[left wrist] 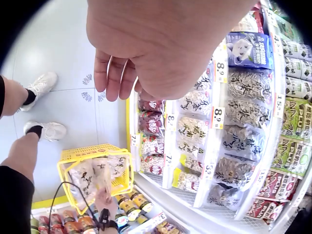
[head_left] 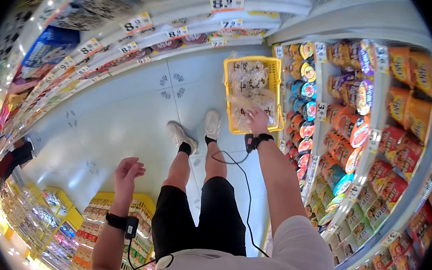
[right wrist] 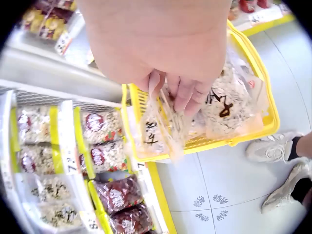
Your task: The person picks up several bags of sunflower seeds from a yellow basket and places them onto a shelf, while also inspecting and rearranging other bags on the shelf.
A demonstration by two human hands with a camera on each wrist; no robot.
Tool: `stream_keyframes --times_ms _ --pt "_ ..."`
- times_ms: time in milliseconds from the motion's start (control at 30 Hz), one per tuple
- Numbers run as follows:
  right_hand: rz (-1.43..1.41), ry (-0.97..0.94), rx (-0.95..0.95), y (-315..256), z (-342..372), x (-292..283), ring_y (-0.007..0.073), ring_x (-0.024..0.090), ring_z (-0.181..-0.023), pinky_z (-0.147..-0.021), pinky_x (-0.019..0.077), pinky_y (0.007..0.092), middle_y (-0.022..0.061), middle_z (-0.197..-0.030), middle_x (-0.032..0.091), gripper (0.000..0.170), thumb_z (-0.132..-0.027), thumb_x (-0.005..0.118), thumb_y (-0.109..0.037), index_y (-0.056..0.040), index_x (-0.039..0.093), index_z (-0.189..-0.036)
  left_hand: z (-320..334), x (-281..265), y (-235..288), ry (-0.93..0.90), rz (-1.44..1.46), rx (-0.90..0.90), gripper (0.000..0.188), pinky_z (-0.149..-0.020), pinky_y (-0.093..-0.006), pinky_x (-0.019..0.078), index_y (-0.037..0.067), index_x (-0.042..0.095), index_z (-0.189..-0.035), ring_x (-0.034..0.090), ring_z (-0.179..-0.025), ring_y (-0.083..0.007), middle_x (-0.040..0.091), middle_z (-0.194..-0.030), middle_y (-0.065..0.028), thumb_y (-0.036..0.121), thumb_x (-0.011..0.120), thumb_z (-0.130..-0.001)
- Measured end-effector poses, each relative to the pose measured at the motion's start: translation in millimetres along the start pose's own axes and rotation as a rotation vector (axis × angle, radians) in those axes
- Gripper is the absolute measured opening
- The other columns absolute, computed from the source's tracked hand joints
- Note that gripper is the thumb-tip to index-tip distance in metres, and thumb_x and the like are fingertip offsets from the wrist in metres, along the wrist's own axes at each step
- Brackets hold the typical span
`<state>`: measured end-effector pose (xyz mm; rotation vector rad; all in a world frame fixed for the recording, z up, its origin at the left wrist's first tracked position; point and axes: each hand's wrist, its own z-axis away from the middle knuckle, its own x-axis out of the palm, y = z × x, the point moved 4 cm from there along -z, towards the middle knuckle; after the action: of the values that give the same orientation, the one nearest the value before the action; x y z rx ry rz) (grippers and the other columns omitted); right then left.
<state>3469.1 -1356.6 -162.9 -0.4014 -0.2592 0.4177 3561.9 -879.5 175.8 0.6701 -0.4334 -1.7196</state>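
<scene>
My right hand (head_left: 258, 121) is over the near end of a yellow shopping basket (head_left: 281, 102) on the floor. Between its thumb and fingers it pinches the edge of a clear plastic bag (right wrist: 168, 131), whose contents are partly hidden by the hand. Other clear bags of pale dried food with dark lettering (head_left: 251, 79) lie in the basket. My left hand (head_left: 128, 172) hangs in the air over the floor, fingers loosely bent, holding nothing; in the left wrist view its fingers (left wrist: 114, 80) overlap the shelf edge.
Shelves of bagged dried goods (left wrist: 246, 112) with price tags line one side. Cup noodles (head_left: 308, 109) stand on the right-hand shelf beside the basket. Yellow display bins (head_left: 143, 203) are behind at the left. A cable (head_left: 250, 189) hangs from the right wrist. Another person (head_left: 5, 168) is at far left.
</scene>
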Motion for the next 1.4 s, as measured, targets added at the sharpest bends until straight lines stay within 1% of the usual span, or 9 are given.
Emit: stream_keyframes --times_ms 133,167,433,567,867,967,1167,1267,1400 --pt "0.385 -0.319 -0.218 -31 -5 -25 0.0265 0.065 -0.102 -0.091 0.0616 0.0439 0.0140 -0.112 0.063 0.023 -0.096 0.057 -0.003 0.0044 0.058 -0.118 28 4 41 -0.030 0.043 0.096 0.023 -0.083 -0.0314 0.0575 -0.001 0.062 -0.120 0.069 -0.090 -0.0179 0.069 -0.103 -0.0106 0.011 0.060 -0.101" --pt "0.175 -0.119 -0.056 -66 68 15 0.0230 0.063 -0.096 -0.088 0.0634 0.0385 0.0104 -0.100 0.059 0.018 -0.096 0.055 0.005 0.0044 0.060 -0.112 42 2 51 -0.038 0.059 0.121 0.023 -0.083 -0.0314 0.0575 -0.001 0.062 -0.120 0.069 -0.090 -0.0178 0.069 -0.103 -0.0107 0.011 0.060 -0.101" --pt "1.008 -0.557 -0.712 -170 279 96 0.0160 0.062 -0.083 -0.075 0.0565 0.0324 0.0057 -0.093 0.061 0.016 -0.095 0.060 -0.016 -0.0008 0.065 -0.095 94 -15 137 -0.103 0.162 0.337 0.024 -0.083 -0.0309 0.0567 -0.002 0.063 -0.120 0.070 -0.090 -0.0185 0.072 -0.104 -0.0112 0.012 0.061 -0.101" --pt "1.169 -0.583 -0.611 -210 412 146 0.0081 0.048 -0.066 -0.060 0.0389 0.0272 -0.0043 -0.069 0.052 0.021 -0.092 0.061 -0.018 -0.0038 0.064 -0.077 130 -26 186 -0.187 0.139 0.484 0.027 -0.085 -0.0307 0.0561 -0.002 0.063 -0.122 0.071 -0.096 -0.0192 0.073 -0.109 -0.0119 0.013 0.064 -0.100" --pt "1.579 -1.121 -0.757 -210 638 269 0.0053 0.041 -0.065 -0.061 0.0394 0.0279 -0.0068 -0.066 0.044 0.014 -0.086 0.061 -0.007 -0.0030 0.059 -0.073 232 -83 257 0.098 -0.389 1.499 0.050 -0.101 -0.0442 0.0507 0.004 0.063 -0.132 0.066 -0.113 -0.0339 0.071 -0.117 -0.0142 0.027 0.077 -0.090" --pt "1.596 -1.303 -0.736 -197 683 301 0.0057 0.036 -0.064 -0.064 0.0407 0.0280 -0.0056 -0.065 0.037 0.028 -0.086 0.064 -0.004 -0.0045 0.044 -0.066 263 -105 263 0.020 -0.517 1.598 0.055 -0.097 -0.0464 0.0516 0.006 0.063 -0.132 0.067 -0.109 -0.0368 0.071 -0.112 -0.0168 0.035 0.077 -0.088" --pt "1.414 -1.242 -0.902 -181 738 349 0.0066 0.044 -0.063 -0.067 0.0430 0.0261 -0.0051 -0.064 0.046 0.035 -0.089 0.068 -0.005 -0.0088 0.043 -0.066 264 -154 235 -0.386 -0.710 1.133 0.034 -0.068 -0.0352 0.0488 0.002 0.064 -0.099 0.060 -0.077 -0.0187 0.063 -0.083 -0.0062 0.033 0.077 -0.092" --pt "1.253 -1.142 -0.918 -178 759 366 0.0032 0.041 -0.062 -0.057 0.0335 0.0228 -0.0078 -0.064 0.043 0.041 -0.090 0.072 -0.007 -0.0129 0.039 -0.065 258 -172 209 -0.488 -0.226 0.927 0.031 -0.058 -0.0281 0.0403 0.005 0.055 -0.083 0.048 -0.066 -0.0078 0.051 -0.072 0.0025 0.028 0.072 -0.097" --pt "0.999 -1.116 -0.710 -161 759 371 0.0076 0.054 -0.064 -0.060 0.0430 0.0244 -0.0040 -0.071 0.056 0.033 -0.096 0.071 -0.016 -0.0130 0.047 -0.074 279 -196 200 -0.473 0.054 0.852 0.025 -0.055 -0.0223 0.0400 0.008 0.055 -0.088 0.049 -0.065 -0.0022 0.052 -0.073 0.0065 0.026 0.065 -0.102"
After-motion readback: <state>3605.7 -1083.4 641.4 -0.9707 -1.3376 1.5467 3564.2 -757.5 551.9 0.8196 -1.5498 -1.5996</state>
